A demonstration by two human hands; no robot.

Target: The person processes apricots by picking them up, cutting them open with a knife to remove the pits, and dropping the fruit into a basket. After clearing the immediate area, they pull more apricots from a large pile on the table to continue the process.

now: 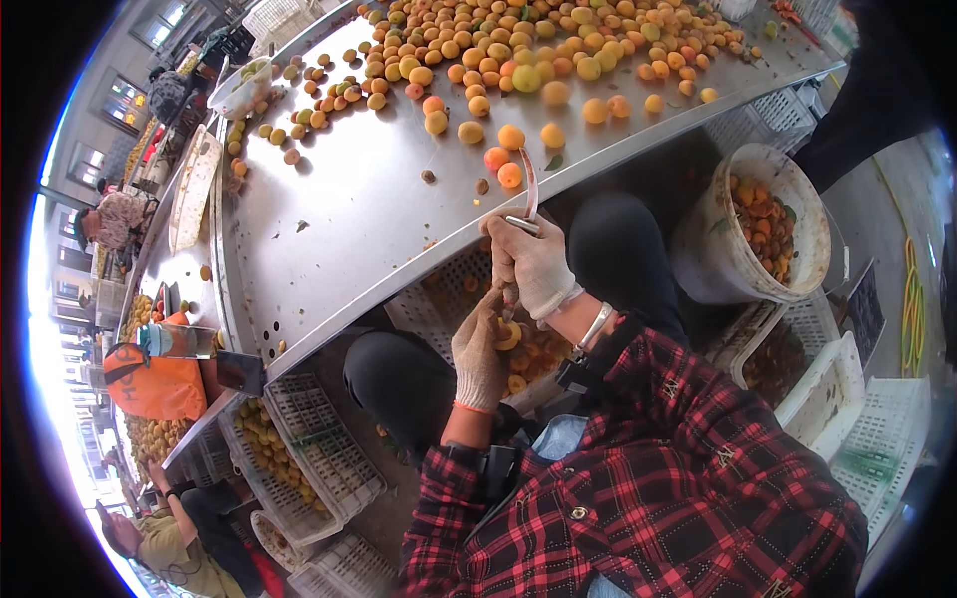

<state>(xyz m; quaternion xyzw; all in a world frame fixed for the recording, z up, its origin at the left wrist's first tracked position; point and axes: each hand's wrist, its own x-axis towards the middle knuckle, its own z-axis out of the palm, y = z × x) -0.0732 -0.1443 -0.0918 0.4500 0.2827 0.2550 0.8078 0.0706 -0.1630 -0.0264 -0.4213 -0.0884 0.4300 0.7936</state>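
Observation:
Both hands wear pale knit gloves and meet above a crate between the knees. My right hand point(531, 254) is closed around a small knife point(530, 183) with a curved blade, which points up towards the metal table. My left hand point(478, 351) is just below it, fingers pinched at a cut apricot piece point(509, 336); the fingertips are partly hidden. Beneath them a plastic crate point(419, 310) holds halved apricots point(534, 359). On the table's near edge, just past the blade, lie several whole apricots point(510, 176).
The steel table point(336, 224) bears a big heap of apricots point(508, 45). A white bucket point(703, 232) of apricot scraps and stacked crates point(815, 389) stand at the right. At the left are a bottle point(179, 340), an orange bag point(153, 381), a crate of apricots point(277, 456) and co-workers point(164, 546).

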